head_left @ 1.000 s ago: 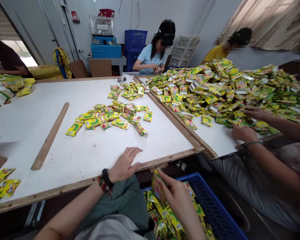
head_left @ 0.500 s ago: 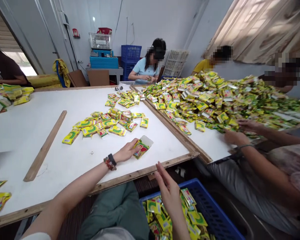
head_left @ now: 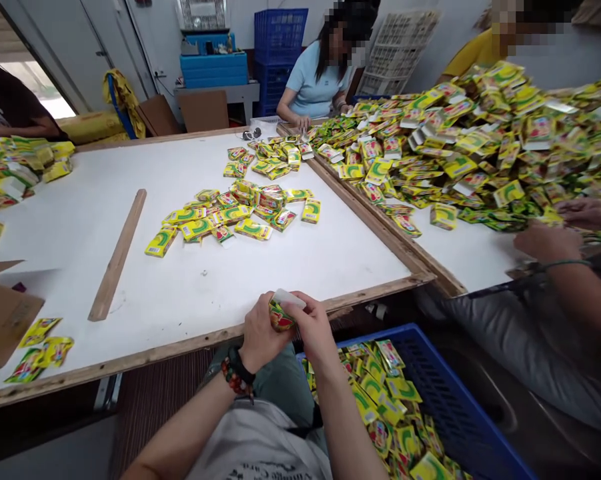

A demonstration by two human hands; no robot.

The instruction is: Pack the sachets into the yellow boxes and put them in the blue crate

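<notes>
The left hand (head_left: 263, 332) and the right hand (head_left: 316, 328) close together around a yellow-and-green printed packet (head_left: 282, 315), with fingers curled and most of its face hidden. A white tab (head_left: 286, 298) protrudes from its upper end. The packet sits just above the near edge of the white bench (head_left: 195, 300), over the wooden frame (head_left: 180, 347).

Risk 1: if the grip slackens, the packet may drop past the frame to the floor or into the blue plastic crate (head_left: 460, 400), which stands just right of the hands and holds loose packets (head_left: 380, 407). Risk 2: hard pinching may bend or tear the white tab. Risk 3: the beaded bracelet (head_left: 237, 370) on the left wrist may catch on the frame.

A cluster of packets (head_left: 235, 213) lies mid-bench, and a careless reach may scatter it. A wooden strip (head_left: 117, 253) lies toward the left side. To the right, a co-worker's hands (head_left: 547, 241) work at a large heap of packets (head_left: 480, 140) on the adjoining bench; packets dislodged there may slide toward the near edge.
</notes>
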